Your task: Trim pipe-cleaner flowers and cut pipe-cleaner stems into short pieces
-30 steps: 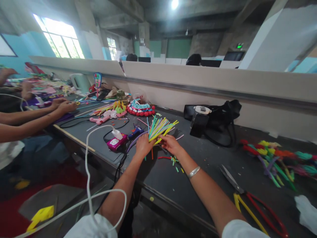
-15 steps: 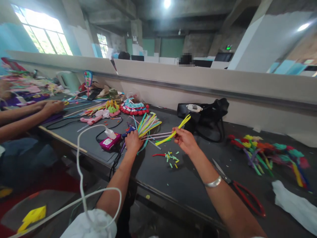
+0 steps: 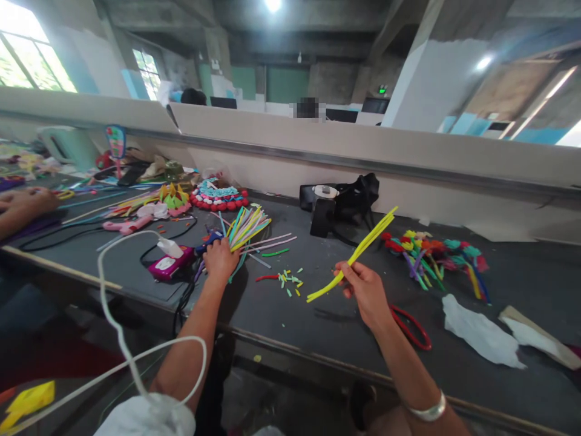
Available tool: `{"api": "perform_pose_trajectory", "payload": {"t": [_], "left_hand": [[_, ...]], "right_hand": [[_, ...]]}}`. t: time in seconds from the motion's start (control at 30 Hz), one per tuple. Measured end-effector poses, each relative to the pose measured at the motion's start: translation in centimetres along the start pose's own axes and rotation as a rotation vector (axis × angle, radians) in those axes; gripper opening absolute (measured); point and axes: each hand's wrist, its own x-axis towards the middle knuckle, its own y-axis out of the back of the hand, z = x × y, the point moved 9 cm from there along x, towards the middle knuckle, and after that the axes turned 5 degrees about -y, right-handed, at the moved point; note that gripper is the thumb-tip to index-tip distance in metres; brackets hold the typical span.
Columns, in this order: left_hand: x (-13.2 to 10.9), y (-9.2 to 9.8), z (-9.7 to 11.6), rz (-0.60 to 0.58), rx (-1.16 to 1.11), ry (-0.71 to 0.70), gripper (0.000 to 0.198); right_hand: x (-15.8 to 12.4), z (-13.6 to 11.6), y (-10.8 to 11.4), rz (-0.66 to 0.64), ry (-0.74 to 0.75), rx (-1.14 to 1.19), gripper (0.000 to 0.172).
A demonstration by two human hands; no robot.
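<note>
My left hand (image 3: 221, 260) is closed around the near end of a bundle of multicoloured pipe cleaners (image 3: 249, 227), which fan out to the right above the table. Pinched in my right hand (image 3: 367, 295) are a few yellow pipe cleaners (image 3: 373, 236), held at a slant clear of the bundle. Small cut pieces (image 3: 290, 279) in green and yellow lie between my hands, with a red piece (image 3: 267, 278) and a green piece (image 3: 275, 252) nearby. Red-handled scissors (image 3: 414, 330) rest beside my right forearm, which hides their blades.
A purple box (image 3: 171, 264) with cables sits left of my left hand, near a pink glue gun (image 3: 127, 226). Black bag (image 3: 363, 197) lies against the partition. Pipe-cleaner flowers (image 3: 436, 257) and white scraps (image 3: 481, 333) are at right. A co-worker's hand (image 3: 29, 204) shows at far left.
My right hand has moved right and toward me with the yellow pipe cleaners, away from the bundle. My left hand still grips the bundle. The view has turned right.
</note>
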Motion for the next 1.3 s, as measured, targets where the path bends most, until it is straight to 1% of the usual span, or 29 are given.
{"api": "perform_pose_trajectory", "payload": {"t": [0.1,0.27,0.3,0.37,0.4,0.47,0.5,0.57,0.6,0.67,0.77,0.87,0.97,1.03,1.07,1.13,1.17,1.2,1.3], "left_hand": [[0.0,0.1,0.0,-0.004,-0.009,-0.004,0.053],[-0.1,0.3,-0.2,-0.005,-0.028,-0.008,0.058],[-0.2,0.6,-0.2,0.016,-0.037,-0.003,0.059],[-0.7,1.7,0.1,0.108,-0.079,-0.006,0.062],[-1.0,2.5,0.6,0.171,-0.119,-0.019,0.062],[-2.1,3.8,2.1,0.284,-0.254,-0.090,0.057],[-2.8,4.2,3.2,0.318,-0.350,-0.147,0.053],[-4.3,4.7,5.9,0.339,-0.571,-0.291,0.043],[-5.2,4.8,7.3,0.325,-0.659,-0.356,0.039],[-7.2,4.7,10.1,0.274,-0.765,-0.464,0.034],[-10.0,4.7,13.7,0.183,-0.920,-0.556,0.027],[-12.7,5.0,17.3,0.043,-1.107,-0.665,0.026],[-14.6,5.2,20.1,-0.125,-1.285,-0.711,0.026],[-15.4,5.4,21.4,-0.214,-1.366,-0.706,0.027],[-15.6,5.6,21.9,-0.234,-1.398,-0.703,0.026],[-15.6,6.1,22.3,-0.238,-1.457,-0.688,0.025],[-15.4,6.2,22.3,-0.245,-1.491,-0.656,0.025],[-15.1,6.1,22.2,-0.270,-1.530,-0.600,0.027],[-14.4,4.6,21.7,-0.413,-1.644,-0.364,0.033]], "right_hand": [[0.4,0.6,-1.1,-0.029,-0.001,-0.031,0.040],[0.0,1.9,-4.3,-0.120,0.008,-0.130,0.042],[-0.3,1.9,-4.8,-0.132,0.016,-0.162,0.043],[-0.8,1.5,-5.3,-0.137,0.052,-0.236,0.043],[-1.1,1.1,-5.2,-0.128,0.079,-0.280,0.043],[-1.8,-0.4,-4.7,-0.091,0.154,-0.378,0.040],[-2.1,-1.2,-4.3,-0.065,0.197,-0.429,0.038],[-2.7,-2.5,-3.3,-0.010,0.279,-0.530,0.034],[-3.0,-2.9,-2.8,0.016,0.315,-0.578,0.032],[-3.4,-3.0,-2.0,0.056,0.374,-0.663,0.030],[-3.8,-1.5,-1.8,0.054,0.423,-0.760,0.027],[-4.2,0.8,-2.2,0.006,0.446,-0.821,0.024],[-4.9,1.7,-2.4,-0.011,0.481,-0.848,0.022],[-5.4,1.5,-2.4,-0.020,0.504,-0.848,0.023],[-5.6,1.3,-2.4,-0.026,0.512,-0.846,0.024],[-5.9,0.9,-2.3,-0.039,0.512,-0.841,0.024],[-6.0,0.7,-2.3,-0.051,0.504,-0.838,0.024],[-6.1,0.7,-2.3,-0.070,0.493,-0.835,0.024],[-6.5,1.1,-2.7,-0.164,0.450,-0.820,0.026]]}}
